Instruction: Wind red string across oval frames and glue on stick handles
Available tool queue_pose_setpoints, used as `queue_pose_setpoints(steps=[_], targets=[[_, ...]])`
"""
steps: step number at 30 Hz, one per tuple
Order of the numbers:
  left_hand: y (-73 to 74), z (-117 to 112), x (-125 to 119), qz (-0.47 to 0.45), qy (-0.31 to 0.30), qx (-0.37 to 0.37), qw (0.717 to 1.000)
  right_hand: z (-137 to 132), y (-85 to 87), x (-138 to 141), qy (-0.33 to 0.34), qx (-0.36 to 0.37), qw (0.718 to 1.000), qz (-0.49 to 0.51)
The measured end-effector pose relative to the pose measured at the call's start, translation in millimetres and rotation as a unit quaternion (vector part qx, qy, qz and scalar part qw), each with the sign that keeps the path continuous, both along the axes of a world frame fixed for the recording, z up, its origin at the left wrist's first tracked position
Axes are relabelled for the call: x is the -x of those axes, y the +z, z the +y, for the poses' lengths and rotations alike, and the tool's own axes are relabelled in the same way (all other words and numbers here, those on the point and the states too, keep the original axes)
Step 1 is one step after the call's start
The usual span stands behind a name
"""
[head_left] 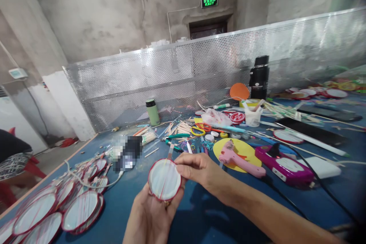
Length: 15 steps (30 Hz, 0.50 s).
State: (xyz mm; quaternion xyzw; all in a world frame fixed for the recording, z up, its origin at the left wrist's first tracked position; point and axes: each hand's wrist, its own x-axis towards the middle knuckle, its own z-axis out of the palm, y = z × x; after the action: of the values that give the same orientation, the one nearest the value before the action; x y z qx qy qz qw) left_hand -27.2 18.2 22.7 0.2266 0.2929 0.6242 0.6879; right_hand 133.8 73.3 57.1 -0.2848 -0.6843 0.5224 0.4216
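In front of me is a small round fan (165, 180) with a white, faintly striped face, a red rim and a flat stick rising from its far edge. Its lower edge rests in my left hand (153, 213), whose fingers curl behind and around it. My right hand (204, 171) pinches the upper right rim between thumb and fingers. Some fingers are hidden behind the disc. Beyond my right hand, a pink hot glue gun (238, 158) lies on a yellow disc (219, 146).
Many similar red-rimmed fans (80, 209) are piled at left. A purple device (286, 166), black phone (311, 131) and black cables lie at right. Farther back are a green bottle (152, 113), scissors (198, 131), wooden sticks, a white cup (252, 116) and a black flask (259, 78). Someone sits at far left.
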Motion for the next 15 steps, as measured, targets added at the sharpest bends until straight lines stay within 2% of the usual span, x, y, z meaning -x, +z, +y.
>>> queue_pose_setpoints(steps=[5,7,9,12,15], targets=[[-19.7,4,6,0.035,-0.038,0.029,0.998,-1,4.2,-4,-0.027,-0.008,0.998,-0.061],[-21.6,4,10,0.076,-0.035,0.032,0.996,0,1.3,-5,-0.022,-0.026,0.996,-0.084],[-16.0,2,15,0.129,-0.017,0.018,0.991,2,-1.8,-5,-0.014,-0.026,0.994,-0.101],[2.6,2,24,0.247,0.009,-0.024,0.969,4,-5.1,-4,0.000,-0.002,0.993,-0.117],[21.0,11,35,0.417,0.027,-0.084,0.904,6,-7.5,-2,0.007,0.010,0.991,-0.133]])
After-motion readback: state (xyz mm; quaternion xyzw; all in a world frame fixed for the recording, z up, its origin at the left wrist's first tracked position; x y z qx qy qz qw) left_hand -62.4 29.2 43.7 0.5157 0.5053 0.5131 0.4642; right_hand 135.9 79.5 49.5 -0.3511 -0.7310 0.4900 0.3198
